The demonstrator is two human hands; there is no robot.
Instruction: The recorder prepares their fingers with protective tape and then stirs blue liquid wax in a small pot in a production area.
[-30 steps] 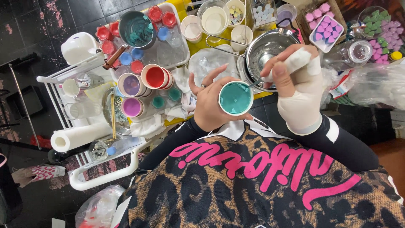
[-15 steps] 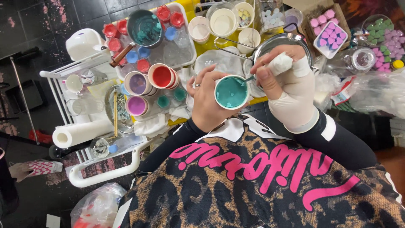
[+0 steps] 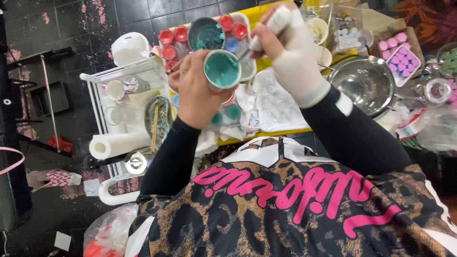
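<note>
**A:** Nearest first, what are the hands doing?

**B:** The left hand [image 3: 193, 90] is closed around a small cup [image 3: 222, 69] of teal paste, tipped so its mouth faces the camera. The right hand [image 3: 293, 57], in a pale glove, is clenched on a white stick [image 3: 273, 24] that slants down to the cup's rim. I cannot tell whether its tip is in the paste.

**A:** What has changed in the last second?

**B:** The cup was close to the chest, in front of the steel bowl [image 3: 366, 83]. Now both arms reach farther out and it hangs above the middle of the surface [image 3: 266, 135], with the bowl off to the right. Both grips look the same, so I judge the work with the stick simply goes on in a new spot.

**A:** What lies under the cup?

**B:** Small teal pots [image 3: 233, 112] and crumpled cloth directly beneath it, with a clear mould sheet [image 3: 276, 102] just beside them, below the right wrist.

**A:** And beyond the hands?

**B:** A bowl smeared teal [image 3: 205, 34] just past the cup, with red cups [image 3: 173, 37] beside it. Far right is a tray of pink tablets [image 3: 402, 54].

**A:** Anything crowding in?

**B:** The surface is packed, so there is little bare space for the cup. To the left, a white wire cart [image 3: 102, 102] holds a paper roll [image 3: 116, 145], near the left elbow.
</note>
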